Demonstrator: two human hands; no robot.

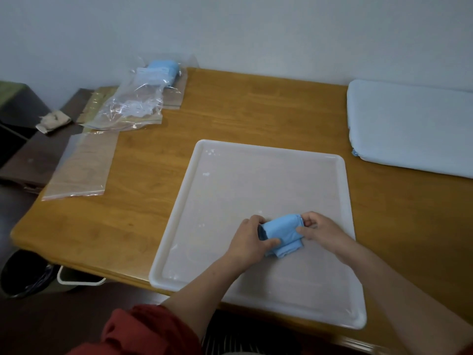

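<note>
Blue rolled cloth (282, 234) is over the near half of the white tray (190, 190), which sits at the table (256, 108) front edge. Left hand (249, 243) grips the cloth's left end, fingers curled round it. Right hand (321, 230) pinches the right end. Clear bags (125, 106) lie at the far left corner, a pale pad (409, 124) at the right edge.

One wide-angle view is worn on the person's head, above the near edge of the table (256, 111), and faces forward and down. The tray (256, 188) lies close below the lens, with the left hand (252, 239) and right hand (322, 231) nearest. The wall (230, 26) closes the top, farthest off.
</note>
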